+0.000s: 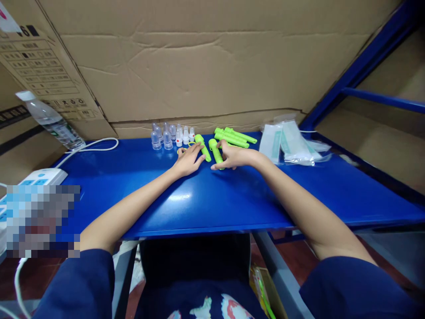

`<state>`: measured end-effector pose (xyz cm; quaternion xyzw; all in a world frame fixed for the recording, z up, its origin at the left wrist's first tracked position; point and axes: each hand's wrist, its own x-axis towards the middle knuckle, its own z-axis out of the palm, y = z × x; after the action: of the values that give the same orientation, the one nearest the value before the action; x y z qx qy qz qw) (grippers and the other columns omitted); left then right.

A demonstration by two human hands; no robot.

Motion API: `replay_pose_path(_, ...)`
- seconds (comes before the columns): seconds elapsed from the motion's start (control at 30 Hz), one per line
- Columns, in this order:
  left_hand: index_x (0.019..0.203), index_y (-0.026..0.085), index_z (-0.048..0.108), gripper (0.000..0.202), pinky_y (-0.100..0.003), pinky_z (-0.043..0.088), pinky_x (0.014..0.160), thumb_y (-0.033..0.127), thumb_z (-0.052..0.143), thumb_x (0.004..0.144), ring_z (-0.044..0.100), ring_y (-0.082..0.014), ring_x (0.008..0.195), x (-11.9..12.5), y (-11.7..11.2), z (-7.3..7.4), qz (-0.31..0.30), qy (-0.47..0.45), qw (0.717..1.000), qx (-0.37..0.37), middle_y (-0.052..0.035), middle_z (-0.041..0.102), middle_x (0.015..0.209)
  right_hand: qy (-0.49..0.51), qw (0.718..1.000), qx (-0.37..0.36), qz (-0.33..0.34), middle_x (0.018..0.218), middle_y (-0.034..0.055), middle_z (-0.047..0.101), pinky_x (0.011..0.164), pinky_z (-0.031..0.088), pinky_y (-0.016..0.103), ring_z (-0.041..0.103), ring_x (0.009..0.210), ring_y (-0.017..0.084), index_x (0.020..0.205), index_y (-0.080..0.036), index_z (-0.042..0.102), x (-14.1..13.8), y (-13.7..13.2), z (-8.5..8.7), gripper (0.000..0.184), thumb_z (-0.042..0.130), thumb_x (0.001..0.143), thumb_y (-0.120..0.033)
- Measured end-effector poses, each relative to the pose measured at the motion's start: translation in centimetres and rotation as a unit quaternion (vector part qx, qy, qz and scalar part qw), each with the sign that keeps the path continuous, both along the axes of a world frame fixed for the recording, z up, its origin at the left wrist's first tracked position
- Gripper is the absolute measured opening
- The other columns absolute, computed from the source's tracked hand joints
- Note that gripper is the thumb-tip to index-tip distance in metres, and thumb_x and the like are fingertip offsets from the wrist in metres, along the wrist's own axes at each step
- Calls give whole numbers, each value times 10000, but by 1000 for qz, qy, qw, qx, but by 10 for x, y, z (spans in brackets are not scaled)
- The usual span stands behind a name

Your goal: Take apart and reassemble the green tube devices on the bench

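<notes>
My left hand [188, 161] lies on the blue table with its fingers stretched out and thumb apart. Its fingertips touch a lime-green plastic tube [205, 152] with a wider head, shaped like a small torch. A second lime-green tube [216, 151] is between the thumb and fingers of my right hand [232, 156], which curve around it. Thin yellow-green rings [191, 143] lie by the left fingers, partly hidden. Behind them stand small white-based clear pieces [186, 135] with red marks, and several clear domed plastic pieces [168, 139]. More green tubes [232, 138] lie beyond my right hand.
Clear plastic bags [299, 144] with white and pale green contents lie at the right. A water bottle [53, 122] leans at the left, near a white power strip [43, 179] and cable [99, 146]. Cardboard [199, 66] walls the back; a blue metal frame [358, 66] rises at right.
</notes>
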<state>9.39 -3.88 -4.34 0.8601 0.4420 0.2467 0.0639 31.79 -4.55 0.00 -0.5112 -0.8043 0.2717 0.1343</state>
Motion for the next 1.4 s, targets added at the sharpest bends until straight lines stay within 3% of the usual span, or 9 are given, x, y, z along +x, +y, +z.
replay_pose_path(0.1,1428,179,510,463,-583,341,1131,388,451,1018,446,-344,1440,-1,4,-5,51,-33,998,15,-194,460,1567,-17,999,19,27,665,14,630,522,522,358,608,490,217,1492,-133,393,0,-2,-3,1131,938,571,-498)
replay_pose_path(0.17,1443,183,494,481,-594,347,1121,399,445,1015,448,-352,1435,-2,8,-9,70,-46,996,13,-196,473,1557,-56,998,35,22,803,76,680,669,565,395,689,673,277,1547,-125,338,-4,-5,0,1209,941,563,-485)
replay_pose_path(0.27,1452,195,489,479,-621,342,1120,341,438,998,457,-357,1427,-2,14,-14,73,-50,996,6,-187,468,1564,-135,989,56,18,1115,183,673,909,537,432,687,1041,349,1595,-126,249,-14,-12,7,1168,877,675,-477)
replay_pose_path(0.33,1449,200,493,486,-641,333,1123,274,438,972,459,-360,1426,-1,16,-16,75,-44,996,2,-179,457,1574,-170,983,61,15,1219,214,630,960,505,433,652,1132,350,1608,-140,221,-20,-15,10,1067,809,779,-463)
replay_pose_path(0.6,1386,182,525,439,-683,316,1094,300,440,972,501,-382,1363,1,9,-9,89,-14,996,-2,-205,587,1434,-130,982,138,8,1108,175,646,923,510,422,674,946,299,1484,-164,506,-25,-3,-2,646,713,899,-344)
replay_pose_path(0.83,1228,164,563,304,-647,314,1066,307,489,970,535,-379,1261,2,4,-6,100,-29,994,23,-202,650,1301,-136,974,177,-29,1178,211,630,909,514,435,675,996,339,1499,-146,467,-28,1,-11,588,608,967,-353)
replay_pose_path(1.03,1185,163,548,248,-577,310,1064,226,485,953,544,-331,1248,3,-8,8,112,5,994,9,-160,676,1238,-103,968,221,-57,1165,192,627,908,520,410,674,963,297,1367,-115,582,-32,7,-19,425,563,997,-325)
replay_pose_path(1.23,1146,177,563,223,-531,310,1036,173,495,935,564,-309,1211,0,-9,10,95,14,995,6,-134,704,1177,-80,980,180,5,1233,203,598,906,528,381,662,913,246,1349,-90,592,-21,16,-22,565,760,854,-305)
replay_pose_path(1.4,1092,197,589,189,-488,317,1007,154,453,968,585,-290,1149,-1,-5,7,34,5,999,25,-102,713,1137,-46,978,201,9,1210,203,604,919,522,389,661,891,236,1305,-67,589,-20,28,-33,445,663,879,-174)
